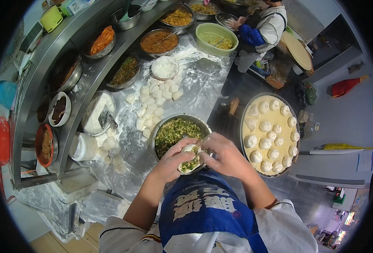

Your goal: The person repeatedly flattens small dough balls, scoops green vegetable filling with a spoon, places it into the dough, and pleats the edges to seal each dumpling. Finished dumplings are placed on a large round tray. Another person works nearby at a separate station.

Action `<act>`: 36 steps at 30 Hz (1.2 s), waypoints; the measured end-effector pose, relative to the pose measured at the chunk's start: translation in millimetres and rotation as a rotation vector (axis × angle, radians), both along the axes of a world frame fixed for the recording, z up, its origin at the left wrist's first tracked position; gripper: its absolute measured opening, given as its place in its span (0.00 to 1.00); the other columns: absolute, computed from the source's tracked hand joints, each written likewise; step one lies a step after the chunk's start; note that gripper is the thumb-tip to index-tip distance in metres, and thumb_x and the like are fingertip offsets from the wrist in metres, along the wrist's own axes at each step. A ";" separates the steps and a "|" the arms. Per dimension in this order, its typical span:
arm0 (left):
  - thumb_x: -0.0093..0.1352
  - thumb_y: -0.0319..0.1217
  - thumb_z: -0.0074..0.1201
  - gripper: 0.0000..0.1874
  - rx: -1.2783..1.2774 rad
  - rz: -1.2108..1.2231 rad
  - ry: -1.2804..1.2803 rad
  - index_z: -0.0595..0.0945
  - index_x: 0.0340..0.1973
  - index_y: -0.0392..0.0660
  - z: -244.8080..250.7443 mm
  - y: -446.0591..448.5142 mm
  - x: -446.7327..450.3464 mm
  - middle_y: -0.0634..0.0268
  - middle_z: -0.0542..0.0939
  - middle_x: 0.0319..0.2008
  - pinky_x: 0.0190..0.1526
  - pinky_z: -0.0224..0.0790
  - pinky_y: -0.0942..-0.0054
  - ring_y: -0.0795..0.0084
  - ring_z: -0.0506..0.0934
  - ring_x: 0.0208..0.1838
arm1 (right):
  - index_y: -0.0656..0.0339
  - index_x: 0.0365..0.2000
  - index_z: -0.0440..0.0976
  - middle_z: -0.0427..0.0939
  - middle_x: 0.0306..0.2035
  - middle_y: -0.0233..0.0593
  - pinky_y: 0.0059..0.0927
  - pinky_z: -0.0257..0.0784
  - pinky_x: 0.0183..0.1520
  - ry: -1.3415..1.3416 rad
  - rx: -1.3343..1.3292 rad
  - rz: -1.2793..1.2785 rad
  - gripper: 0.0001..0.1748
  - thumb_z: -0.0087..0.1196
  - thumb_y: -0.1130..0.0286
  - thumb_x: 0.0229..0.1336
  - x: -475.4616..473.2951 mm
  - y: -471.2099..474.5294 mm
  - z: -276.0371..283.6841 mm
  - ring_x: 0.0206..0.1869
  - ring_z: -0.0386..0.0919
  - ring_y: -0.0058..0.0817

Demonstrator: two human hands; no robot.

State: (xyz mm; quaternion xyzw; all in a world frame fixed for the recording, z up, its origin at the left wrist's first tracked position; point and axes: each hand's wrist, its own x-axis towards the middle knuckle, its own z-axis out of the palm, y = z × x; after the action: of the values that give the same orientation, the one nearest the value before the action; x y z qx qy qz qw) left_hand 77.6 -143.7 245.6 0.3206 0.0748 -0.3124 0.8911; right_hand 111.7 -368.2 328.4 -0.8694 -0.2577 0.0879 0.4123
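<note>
Cupped in my left hand (pixel 175 158) is a round dough wrapper (pixel 186 166) with chopped green filling (pixel 191 163) inside it. The fingers of my right hand (pixel 226 155) pinch the wrapper's right edge. Both hands are over the near rim of a steel bowl (pixel 207 126) of chopped green vegetable filling (pixel 177 132). Beyond and left of the bowl, several flattened dough pieces (pixel 150 106) lie on the floured steel table (pixel 202 88). To my right, a round tray (pixel 253 161) lined with pale cloth carries several pleated buns (pixel 265 126).
A steel shelf (pixel 88 91) with bowls of fillings curves along the left. A flour bowl (pixel 165 67), a brown filling bowl (pixel 159 42) and a green plastic basket (pixel 216 33) stand at the back. A scraper (pixel 107 118) rests in another flour bowl (pixel 93 109). A co-worker (pixel 265 28) stands at the far right.
</note>
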 end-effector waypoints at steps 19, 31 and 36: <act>0.79 0.26 0.62 0.27 0.535 0.050 -0.404 0.75 0.73 0.40 17.7 -2.3 -12.9 0.62 0.82 0.62 0.69 0.71 0.70 0.75 0.77 0.65 | 0.68 0.40 0.84 0.80 0.33 0.44 0.38 0.77 0.40 0.004 0.105 -0.074 0.08 0.69 0.76 0.62 -7.0 5.8 21.2 0.35 0.81 0.40; 0.81 0.28 0.57 0.25 0.640 -0.229 -0.529 0.76 0.72 0.36 21.1 17.6 4.4 0.60 0.84 0.59 0.69 0.70 0.70 0.72 0.79 0.62 | 0.67 0.43 0.84 0.81 0.34 0.46 0.40 0.79 0.42 0.059 0.034 0.014 0.11 0.69 0.75 0.61 -6.2 7.7 22.9 0.37 0.83 0.43; 0.82 0.24 0.53 0.26 0.394 -0.376 -0.379 0.73 0.75 0.36 23.3 23.4 13.8 0.61 0.81 0.63 0.68 0.71 0.71 0.75 0.76 0.65 | 0.68 0.41 0.84 0.81 0.36 0.49 0.45 0.80 0.44 0.066 0.064 -0.029 0.11 0.69 0.71 0.62 -8.1 11.0 26.0 0.39 0.83 0.48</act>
State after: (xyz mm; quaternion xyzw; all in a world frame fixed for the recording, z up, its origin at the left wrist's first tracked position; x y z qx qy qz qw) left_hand 91.4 -120.3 268.9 0.5475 -0.0940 -0.3858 0.7366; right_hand 103.6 -357.1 354.5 -0.8562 -0.2340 0.1022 0.4492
